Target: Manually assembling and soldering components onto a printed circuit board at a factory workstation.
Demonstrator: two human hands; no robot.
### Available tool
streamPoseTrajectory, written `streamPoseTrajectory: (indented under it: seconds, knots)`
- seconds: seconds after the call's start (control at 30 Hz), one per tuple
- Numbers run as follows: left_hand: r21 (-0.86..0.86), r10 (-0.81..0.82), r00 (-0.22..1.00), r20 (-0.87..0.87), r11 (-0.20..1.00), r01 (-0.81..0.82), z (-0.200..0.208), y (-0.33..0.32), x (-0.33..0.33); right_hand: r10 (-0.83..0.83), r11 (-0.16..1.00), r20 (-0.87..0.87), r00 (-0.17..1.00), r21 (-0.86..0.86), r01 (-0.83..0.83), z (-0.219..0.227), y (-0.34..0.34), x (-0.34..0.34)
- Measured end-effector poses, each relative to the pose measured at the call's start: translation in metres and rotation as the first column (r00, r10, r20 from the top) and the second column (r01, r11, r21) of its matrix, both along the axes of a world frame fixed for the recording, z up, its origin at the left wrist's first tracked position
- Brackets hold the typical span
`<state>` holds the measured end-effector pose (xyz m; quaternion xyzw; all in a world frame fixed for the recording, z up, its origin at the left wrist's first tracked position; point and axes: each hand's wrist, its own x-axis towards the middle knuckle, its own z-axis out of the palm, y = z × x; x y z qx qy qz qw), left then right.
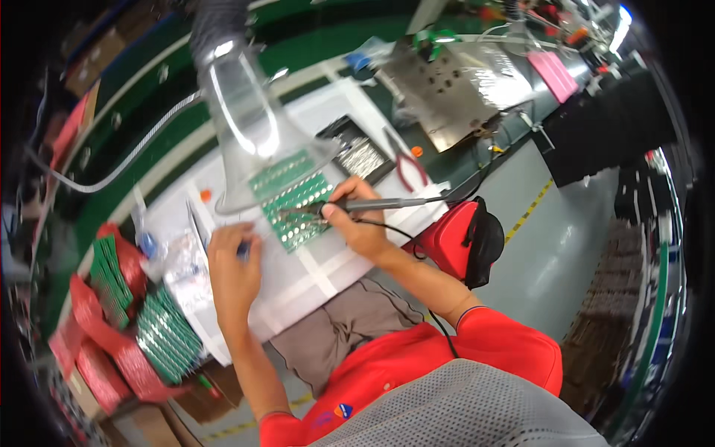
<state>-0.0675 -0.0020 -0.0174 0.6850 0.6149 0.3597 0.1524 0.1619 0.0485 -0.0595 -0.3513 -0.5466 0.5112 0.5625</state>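
My right hand (361,227) is closed around a soldering iron (387,203), its working end over the green circuit board panel (298,197). Rows of shiny pads or parts run across the panel, which lies on the white work surface. Left of the panel my left hand (234,264) is held with its fingers curled and pinched. Something small and blue shows at its fingertips, too blurred to name. Beside that hand lies a pair of tweezers (196,226). A clear fume extraction hood (249,127) hangs over the far part of the panel and partly veils it.
Behind the panel sits a black tray (357,153) of small metal parts, with red-handled pliers (411,171) beside it. Stacked green boards (167,335) and pink bubble wrap (104,376) fill the left. A red and black object (454,242) stands by my right forearm.
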Motion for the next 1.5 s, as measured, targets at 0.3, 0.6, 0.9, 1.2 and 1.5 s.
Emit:
streamPoseTrajectory:
  seconds: [0.3, 0.6, 0.9, 1.2, 1.5]
  knots:
    - [0.147, 0.162, 0.978, 0.128, 0.973, -0.181, 0.011, -0.032, -0.004, -0.001, 1.000, -0.080, 0.997, -0.008, 0.000, 0.015, 0.003, 0.006]
    - [0.438, 0.303, 0.924, 0.235, 0.815, -0.379, -0.020, -0.053, 0.011, -0.121, 0.987, -0.010, 0.993, 0.105, 0.121, 0.003, 0.015, 0.002]
    - [0.436, 0.343, 0.904, 0.254, 0.794, -0.424, -0.028, -0.067, 0.009, -0.099, 0.993, -0.047, 0.994, 0.056, 0.102, -0.001, 0.007, -0.002]
    - [0.399, 0.330, 0.910, 0.250, 0.821, -0.407, -0.029, -0.064, 0.012, -0.107, 0.993, -0.044, 0.993, 0.036, 0.109, 0.001, 0.008, 0.003]
    - [0.378, 0.345, 0.911, 0.227, 0.831, -0.409, -0.029, -0.058, 0.010, -0.133, 0.990, 0.009, 0.991, 0.039, 0.132, -0.006, 0.015, 0.001]
